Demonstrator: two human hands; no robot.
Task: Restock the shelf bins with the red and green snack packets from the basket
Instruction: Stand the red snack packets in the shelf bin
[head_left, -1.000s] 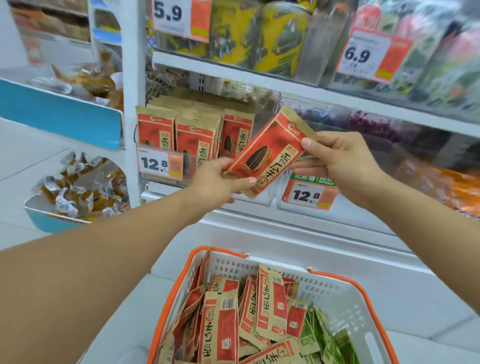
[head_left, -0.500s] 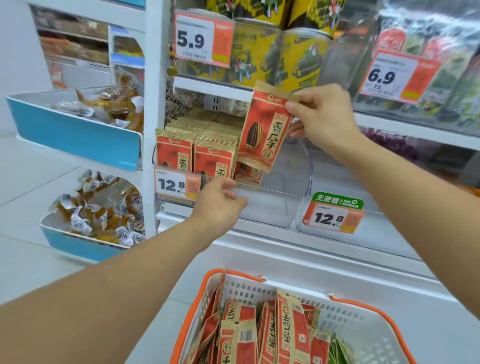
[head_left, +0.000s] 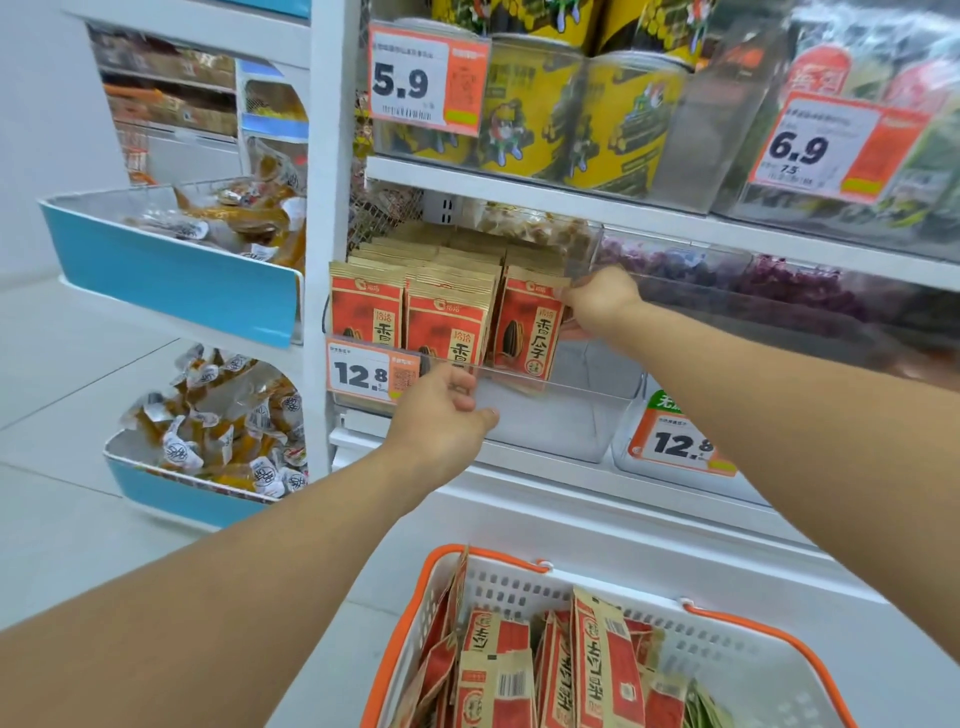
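- Red packet (head_left: 524, 325) is pinched at its top right corner by the right hand (head_left: 600, 301); it stands upright in the clear bin (head_left: 550, 415), just right of the two front rows of red packets (head_left: 405, 317).
- Left hand (head_left: 441, 415) is laid on the bin's front lip, near the 12.8 price tag (head_left: 371, 371); fingers are curled over the edge and the bin is steadied, nothing else held.
- Step in hand, as judged: the packet is being seated as a new front row. It should be lowered till its bottom edge meets the bin floor, face kept forward, then squared against the neighbouring row before release.
- Bin is best held steady while the packet is pushed back, so it is not shoved along the shelf.
- Edges: the clear front lip sits low across the packet's foot; the shelf board (head_left: 571, 202) hangs close overhead, so lifting room is slim.
- Open room: the bin's right half is unfilled; space is left there for more rows.
- Basket (head_left: 727, 654) sits near, below the shelf; many red packets remain in it, green packets (head_left: 706, 706) are glimpsed at its right. Restocking is judged far from done.
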